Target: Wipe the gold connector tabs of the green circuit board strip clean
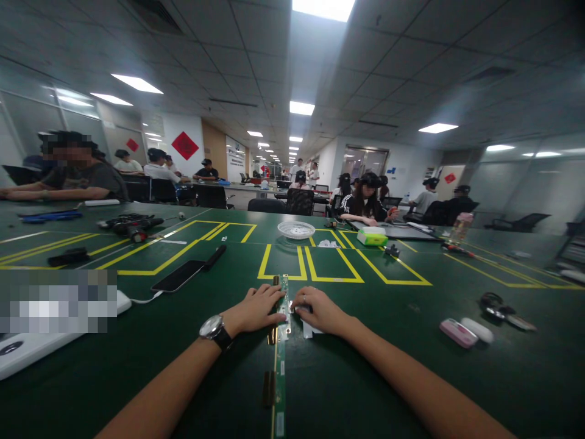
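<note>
A long, narrow green circuit board (280, 360) lies lengthwise on the table in front of me, with brown-gold flex strips along its left edge. My left hand (256, 310), with a wristwatch, holds the board from its left side, thumb and fingertips pressed on it. Just across the board, my right hand (317, 310) is bent, its thumb and index finger close together at the board's right edge. Whatever is between those fingertips is too small to make out. Under my right palm a white piece (307, 329) sticks out, mostly covered by the hand.
On the left are a phone (179, 276) on a cable, a white power strip (50, 344) and a power drill (132, 227). A white basket (296, 230) stands ahead, near a green-white tissue pack (372, 236). Keys (505, 312) and a pink case (458, 333) lie right. Other people sit beyond.
</note>
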### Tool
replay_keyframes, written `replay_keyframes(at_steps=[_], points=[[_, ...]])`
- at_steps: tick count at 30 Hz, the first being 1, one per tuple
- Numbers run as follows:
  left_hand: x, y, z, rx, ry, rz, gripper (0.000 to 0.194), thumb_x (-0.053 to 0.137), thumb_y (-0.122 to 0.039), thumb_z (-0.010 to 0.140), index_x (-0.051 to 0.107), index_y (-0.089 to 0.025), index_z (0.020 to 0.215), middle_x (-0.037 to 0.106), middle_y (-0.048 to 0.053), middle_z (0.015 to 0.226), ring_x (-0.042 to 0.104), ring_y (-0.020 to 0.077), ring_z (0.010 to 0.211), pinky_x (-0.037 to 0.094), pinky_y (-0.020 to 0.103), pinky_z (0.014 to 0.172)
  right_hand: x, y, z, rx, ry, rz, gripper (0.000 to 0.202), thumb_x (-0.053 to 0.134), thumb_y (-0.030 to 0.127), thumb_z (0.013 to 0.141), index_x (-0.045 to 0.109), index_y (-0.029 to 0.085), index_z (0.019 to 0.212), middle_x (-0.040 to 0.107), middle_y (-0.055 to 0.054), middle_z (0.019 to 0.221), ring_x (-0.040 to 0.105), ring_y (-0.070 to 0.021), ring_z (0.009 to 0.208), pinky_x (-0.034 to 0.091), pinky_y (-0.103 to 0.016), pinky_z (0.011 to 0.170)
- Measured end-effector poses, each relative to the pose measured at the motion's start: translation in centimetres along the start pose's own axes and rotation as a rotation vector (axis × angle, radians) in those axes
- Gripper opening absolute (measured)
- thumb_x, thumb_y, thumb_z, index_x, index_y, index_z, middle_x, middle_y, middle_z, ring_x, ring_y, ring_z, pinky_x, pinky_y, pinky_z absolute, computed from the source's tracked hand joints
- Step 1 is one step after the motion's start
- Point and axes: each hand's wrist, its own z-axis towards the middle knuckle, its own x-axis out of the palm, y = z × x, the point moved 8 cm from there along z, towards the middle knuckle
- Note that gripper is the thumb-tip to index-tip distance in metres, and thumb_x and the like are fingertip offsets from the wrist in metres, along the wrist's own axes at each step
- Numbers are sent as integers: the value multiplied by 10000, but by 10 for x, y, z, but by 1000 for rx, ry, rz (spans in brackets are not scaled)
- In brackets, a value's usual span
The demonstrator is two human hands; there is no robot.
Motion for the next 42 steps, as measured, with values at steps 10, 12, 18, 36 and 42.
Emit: replay_keyframes(at_steps=[10, 12, 18, 36, 42], points=[[6, 2, 3, 2, 25, 9, 617, 385, -618, 899, 302, -299, 1421, 225, 57, 1531, 221, 333, 1346, 249, 567, 996, -2, -2, 4, -60, -17, 133, 138, 593, 190, 847, 696, 198, 938, 667, -48, 959, 614, -152, 911, 458, -278, 839], [5, 1, 2, -2, 32, 4, 616, 383, -619, 899, 302, -300, 1420, 220, 57, 1533, 217, 332, 1348, 247, 562, 1000, -3, -2, 4, -61, -18, 141, 138, 594, 190, 847, 697, 199, 939, 668, -48, 957, 613, -154, 912, 457, -282, 843], [7, -1, 3, -21, 27, 21, 613, 369, -596, 911, 292, -271, 1425, 225, 74, 1527, 193, 327, 1356, 231, 560, 1015, 1, -3, 4, -38, -37, 133, 137, 596, 168, 841, 698, 186, 931, 656, -59, 939, 603, -158, 913, 453, -294, 851], [14, 4, 6, -16, 30, -32, 652, 368, -585, 917, 191, -285, 1468, 187, 69, 1541, 157, 326, 1370, 190, 575, 1025, 5, -17, 5, 103, -85, 110, 121, 682, 216, 777, 712, 197, 893, 693, -17, 860, 608, -136, 788, 449, -239, 743], [15, 5, 5, -3, 23, -31, 645, 359, -581, 922, 201, -276, 1468, 179, 63, 1544, 149, 332, 1372, 182, 569, 1034, 3, -11, 6, 73, -66, 91, 112, 670, 191, 784, 707, 188, 890, 692, -29, 878, 613, -145, 833, 454, -248, 763]])
